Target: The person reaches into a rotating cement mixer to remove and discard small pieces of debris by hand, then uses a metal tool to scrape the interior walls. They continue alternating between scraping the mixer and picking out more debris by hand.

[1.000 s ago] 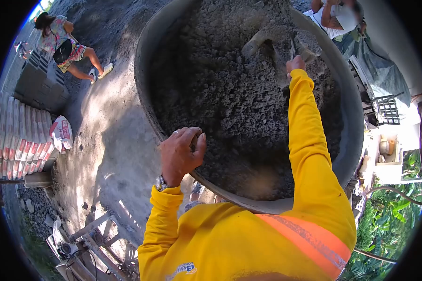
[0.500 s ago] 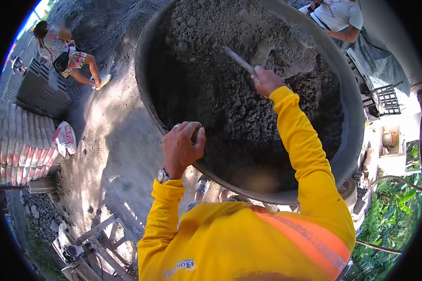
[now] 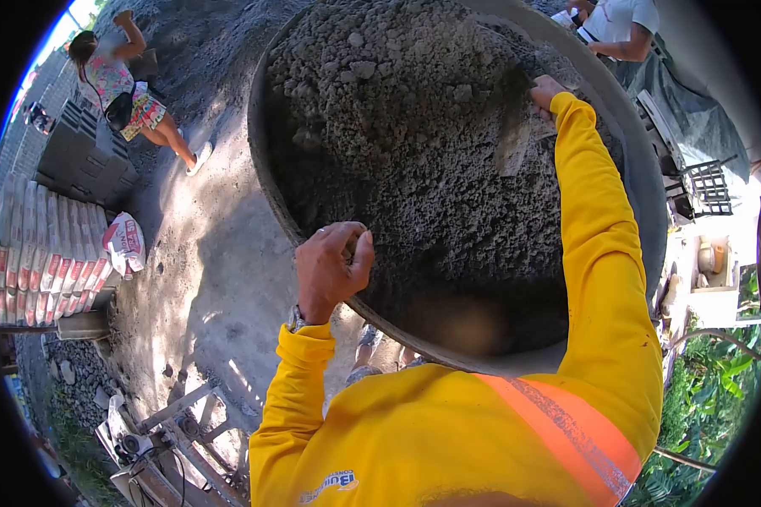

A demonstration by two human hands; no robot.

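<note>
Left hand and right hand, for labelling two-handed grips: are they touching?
Apart. The head view shows grey mix between left hand, at the rim, and right hand, farther out.

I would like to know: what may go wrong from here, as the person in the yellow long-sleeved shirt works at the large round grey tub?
The bare right hand is at the coarse grey mix, so grit may scrape or irritate its skin.
Loose lumps lie near the rim of the large round grey tub; a hard push might spill some.
The metallic wristwatch below the bare left hand could get knocked or dusty.
</note>
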